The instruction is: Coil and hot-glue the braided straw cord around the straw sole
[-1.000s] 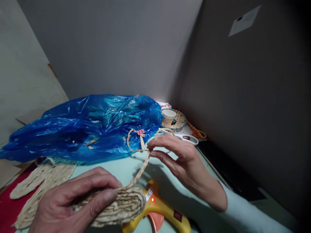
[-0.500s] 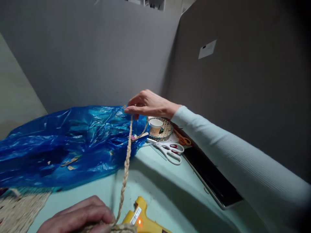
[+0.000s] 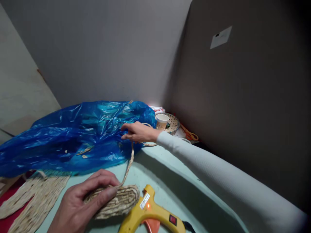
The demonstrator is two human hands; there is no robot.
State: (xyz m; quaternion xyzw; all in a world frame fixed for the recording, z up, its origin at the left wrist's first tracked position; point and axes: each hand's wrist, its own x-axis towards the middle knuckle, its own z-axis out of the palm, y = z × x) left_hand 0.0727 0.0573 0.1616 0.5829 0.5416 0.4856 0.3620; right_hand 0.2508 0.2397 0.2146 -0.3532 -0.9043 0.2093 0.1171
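My left hand (image 3: 89, 200) is wrapped round a flat coil of braided straw cord (image 3: 119, 202), thumb across its near side. From the coil, a strand of the cord (image 3: 130, 163) curves up to my right hand (image 3: 139, 132), which is reached out in front of the blue plastic bag. The right index finger and thumb tips stand apart, while the cord runs in under the palm, where the grip is partly hidden. More cord shows behind that wrist. Right beside the coil lies a yellow glue gun (image 3: 155, 210) with an orange trigger and a lit red light.
The blue plastic bag (image 3: 97, 129) fills the back left. Flat woven straw pieces (image 3: 41, 197) lie at the left. A paper cup (image 3: 162, 122) stands in a round woven tray (image 3: 173, 124), near orange-handled scissors (image 3: 190, 134). Grey panels (image 3: 121, 58) close off the back and right.
My right hand has come lower, and the cord strand has gone from nearly straight to slack. The view has shifted, so more of the coil, left hand and glue gun shows.
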